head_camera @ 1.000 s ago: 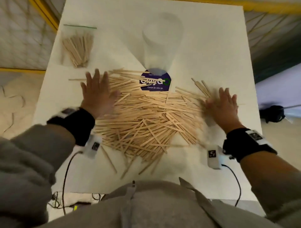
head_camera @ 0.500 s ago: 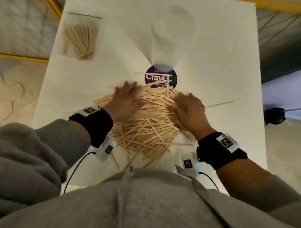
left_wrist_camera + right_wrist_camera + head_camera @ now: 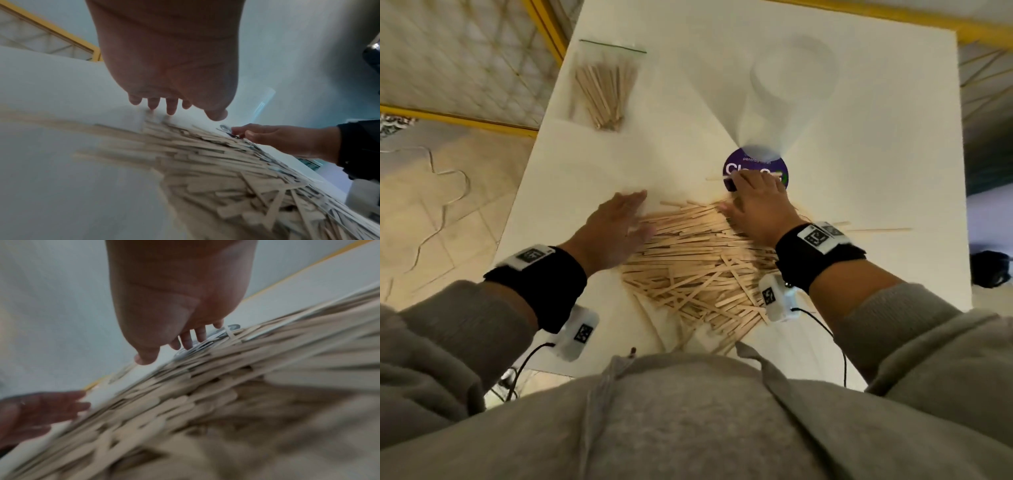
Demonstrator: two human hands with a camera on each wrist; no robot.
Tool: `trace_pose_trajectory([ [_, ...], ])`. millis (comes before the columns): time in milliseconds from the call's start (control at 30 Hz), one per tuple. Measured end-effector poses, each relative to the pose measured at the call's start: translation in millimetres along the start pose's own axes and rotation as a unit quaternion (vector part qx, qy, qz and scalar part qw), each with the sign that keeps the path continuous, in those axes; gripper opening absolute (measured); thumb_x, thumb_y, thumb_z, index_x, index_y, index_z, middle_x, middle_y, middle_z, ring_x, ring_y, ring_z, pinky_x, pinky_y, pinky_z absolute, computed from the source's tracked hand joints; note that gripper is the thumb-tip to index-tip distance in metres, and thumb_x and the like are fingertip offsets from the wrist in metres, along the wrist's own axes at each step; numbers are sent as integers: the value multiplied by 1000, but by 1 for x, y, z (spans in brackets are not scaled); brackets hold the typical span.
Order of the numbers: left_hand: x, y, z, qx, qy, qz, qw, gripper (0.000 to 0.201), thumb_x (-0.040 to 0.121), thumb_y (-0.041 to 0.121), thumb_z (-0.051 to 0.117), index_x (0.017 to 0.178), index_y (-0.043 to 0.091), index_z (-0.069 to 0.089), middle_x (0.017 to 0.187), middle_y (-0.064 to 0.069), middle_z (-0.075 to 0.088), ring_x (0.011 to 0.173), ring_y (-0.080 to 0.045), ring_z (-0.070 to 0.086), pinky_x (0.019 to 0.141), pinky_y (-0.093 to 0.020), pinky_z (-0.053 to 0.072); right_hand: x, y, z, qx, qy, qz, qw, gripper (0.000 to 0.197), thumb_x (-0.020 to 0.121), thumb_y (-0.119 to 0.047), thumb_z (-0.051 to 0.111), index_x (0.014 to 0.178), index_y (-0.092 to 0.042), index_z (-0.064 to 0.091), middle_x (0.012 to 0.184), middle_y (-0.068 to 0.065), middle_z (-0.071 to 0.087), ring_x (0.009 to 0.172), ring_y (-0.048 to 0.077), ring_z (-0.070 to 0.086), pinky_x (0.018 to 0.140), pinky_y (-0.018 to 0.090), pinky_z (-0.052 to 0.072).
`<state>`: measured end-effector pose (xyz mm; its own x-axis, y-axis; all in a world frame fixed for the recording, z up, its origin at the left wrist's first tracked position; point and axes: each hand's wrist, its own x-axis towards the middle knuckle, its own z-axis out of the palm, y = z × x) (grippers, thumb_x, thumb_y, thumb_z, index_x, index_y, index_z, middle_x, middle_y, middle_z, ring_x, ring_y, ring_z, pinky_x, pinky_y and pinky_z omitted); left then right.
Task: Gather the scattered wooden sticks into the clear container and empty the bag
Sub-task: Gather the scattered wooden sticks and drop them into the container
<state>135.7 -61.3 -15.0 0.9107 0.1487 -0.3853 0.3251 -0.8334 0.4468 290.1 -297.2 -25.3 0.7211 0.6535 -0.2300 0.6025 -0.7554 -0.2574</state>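
Two hands lie flat with straight fingers, gripping nothing: the left hand (image 3: 616, 226) at the left edge of the heap of wooden sticks (image 3: 698, 270), the right hand (image 3: 758, 205) on its far edge, fingertips touching a purple round label (image 3: 736, 164). The white table (image 3: 859, 144) stands beside yellow-framed netting (image 3: 465, 58) and a pale tiled floor. The clear container (image 3: 787, 89) stands just beyond the label, and the bag (image 3: 606, 85) of sticks lies at the far left, well apart from both hands.
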Motion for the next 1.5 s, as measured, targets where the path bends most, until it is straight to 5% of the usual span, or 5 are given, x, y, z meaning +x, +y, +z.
trace_pose_trajectory([
  [233,7,12,15,75,17,63,995,85,77,59,50,145,13,31,141,-15,42,127,-39,39,105,-49,35,-37,13,-2,-21,-17,11,1000,57,82,-38,63,134,-19,47,127,9,49,116,32,43,101,44,34],
  [867,32,53,-3,212,55,102,970,18,93,13,46,107,2,52,101,-20,54,86,-37,52,67,-39,34,-32,20,-22,25,-105,-33,994,32,86,-14,58,116,-5,49,117,19,55,103,35,55,83,33,41],
  [1067,18,46,-5,-44,114,-3,993,17,94,12,45,106,2,52,103,-21,59,90,-36,56,76,-40,44,-40,32,-36,160,-60,5,985,21,92,-4,45,112,-4,50,114,19,49,102,29,49,79,26,33],
  [1333,10,131,6,-363,130,-34,922,6,96,17,44,94,12,46,95,-11,60,87,-22,57,75,-29,42,-46,-3,-63,400,55,30,914,24,101,-19,42,122,-9,50,97,-3,55,82,10,51,64,11,37],
  [1500,15,164,-1,-414,134,-6,900,17,99,25,42,108,11,44,101,-3,59,90,-13,59,73,-26,44,-42,-16,-52,456,19,1,890,24,99,-18,45,120,-7,52,81,-6,53,67,5,45,65,25,37],
])
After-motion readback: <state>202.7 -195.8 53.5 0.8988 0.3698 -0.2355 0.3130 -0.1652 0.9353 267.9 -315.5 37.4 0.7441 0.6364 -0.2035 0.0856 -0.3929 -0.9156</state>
